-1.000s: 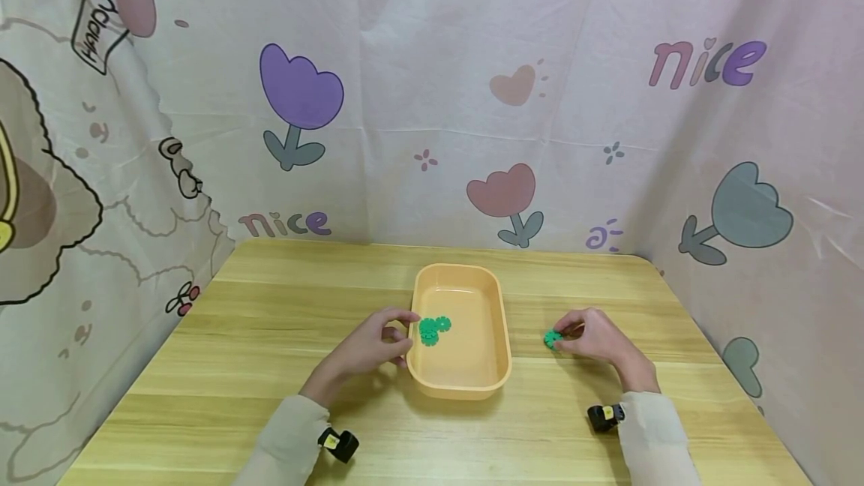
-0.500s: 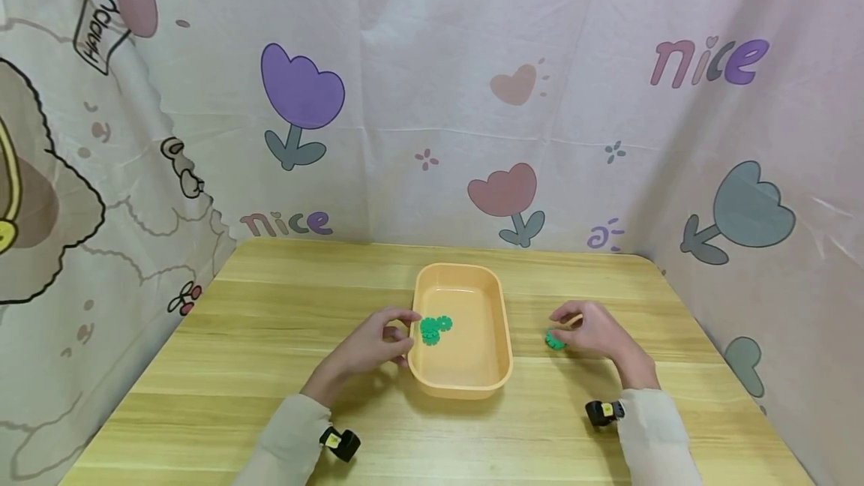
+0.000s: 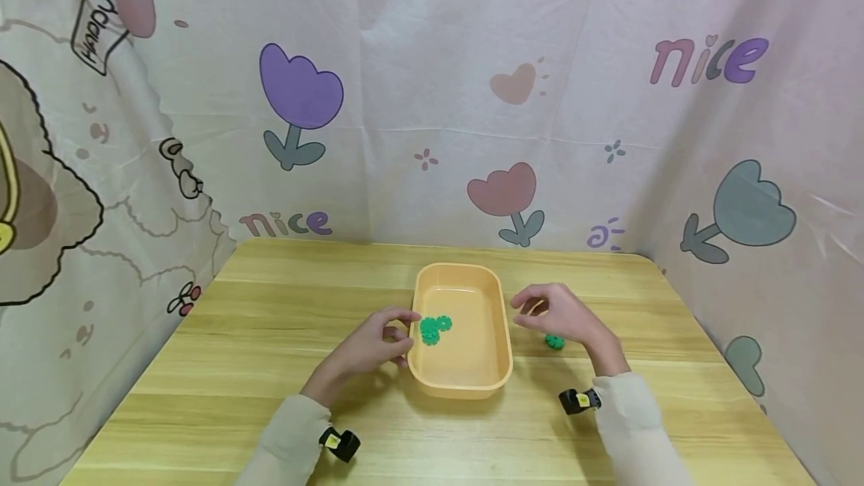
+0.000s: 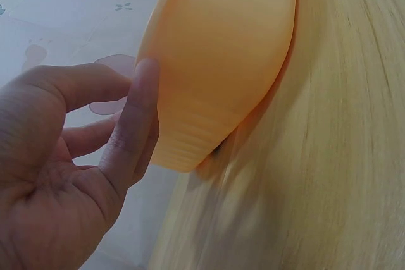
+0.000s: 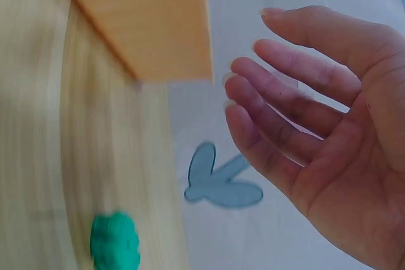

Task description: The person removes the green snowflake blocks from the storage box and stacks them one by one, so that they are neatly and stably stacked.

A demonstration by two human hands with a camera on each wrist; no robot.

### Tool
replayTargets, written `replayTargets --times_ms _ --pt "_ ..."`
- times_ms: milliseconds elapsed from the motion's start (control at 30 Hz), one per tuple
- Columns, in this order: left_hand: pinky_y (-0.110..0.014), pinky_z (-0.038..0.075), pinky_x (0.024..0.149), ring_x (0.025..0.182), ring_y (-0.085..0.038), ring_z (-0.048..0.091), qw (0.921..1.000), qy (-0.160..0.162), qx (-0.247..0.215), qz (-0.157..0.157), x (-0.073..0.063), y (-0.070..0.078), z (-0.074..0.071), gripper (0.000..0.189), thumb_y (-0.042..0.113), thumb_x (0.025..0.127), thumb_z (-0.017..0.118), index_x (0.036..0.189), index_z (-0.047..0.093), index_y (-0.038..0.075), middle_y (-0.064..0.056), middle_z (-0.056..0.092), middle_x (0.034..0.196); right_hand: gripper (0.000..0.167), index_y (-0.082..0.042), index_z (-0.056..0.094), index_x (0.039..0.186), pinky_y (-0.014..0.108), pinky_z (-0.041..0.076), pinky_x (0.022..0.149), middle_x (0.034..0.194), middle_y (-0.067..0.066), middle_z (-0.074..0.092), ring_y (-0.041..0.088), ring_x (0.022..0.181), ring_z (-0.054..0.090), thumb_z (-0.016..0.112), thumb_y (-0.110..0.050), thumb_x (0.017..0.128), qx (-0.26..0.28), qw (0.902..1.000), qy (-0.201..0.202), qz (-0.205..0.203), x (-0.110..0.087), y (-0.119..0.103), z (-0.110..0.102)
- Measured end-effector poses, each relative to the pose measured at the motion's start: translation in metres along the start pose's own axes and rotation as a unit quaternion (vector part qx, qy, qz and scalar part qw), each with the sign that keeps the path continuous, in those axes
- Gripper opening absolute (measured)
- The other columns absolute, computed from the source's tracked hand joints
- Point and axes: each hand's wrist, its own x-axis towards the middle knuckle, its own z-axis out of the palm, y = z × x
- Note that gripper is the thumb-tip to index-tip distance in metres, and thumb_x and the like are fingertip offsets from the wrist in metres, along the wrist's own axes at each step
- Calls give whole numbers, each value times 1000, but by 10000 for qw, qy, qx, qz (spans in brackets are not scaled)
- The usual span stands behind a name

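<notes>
Wooden worktop (image 3: 270,321): left hand (image 3: 370,341) holds orange tray (image 3: 466,366) by left rim; green discs (image 3: 430,331) within; right hand (image 3: 559,313), loosely wide, near right rim

There's a tray (image 3: 464,391) midway across the tabletop (image 3: 270,306), small pieces (image 3: 430,330) inside by the left wall, the left hand (image 3: 367,341) at that rim. Right of the tray, a loose bit (image 3: 556,342) lies near the right hand (image 3: 559,312); curtain (image 3: 418,73) behind.

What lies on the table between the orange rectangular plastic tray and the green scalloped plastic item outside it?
Nothing: the right wrist view shows bare wooden tabletop between tray and green item.
</notes>
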Motion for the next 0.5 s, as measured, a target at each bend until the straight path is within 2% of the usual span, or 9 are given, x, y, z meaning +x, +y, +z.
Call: replayTargets --times_ms 233,500 --pt "-39 68 75 81 -18 66 10000 9 2 -11 0 1 0 49 0 99 60 146 45 -9 -32 45 135 22 1 75 106 28 64 80 94 7 76 13 84 69 79 -12 88 139 9991 -234 -312 18 -22 15" --pt "-36 68 75 83 -18 66 10000 32 -33 -13 -1 2 0 51 1 99 62 145 45 -9 -32 44 137 16 -7 77 103 21 62 76 101 15 76 12 83 70 79 -12 88 31 9973 -536 -508 40 -42 28"
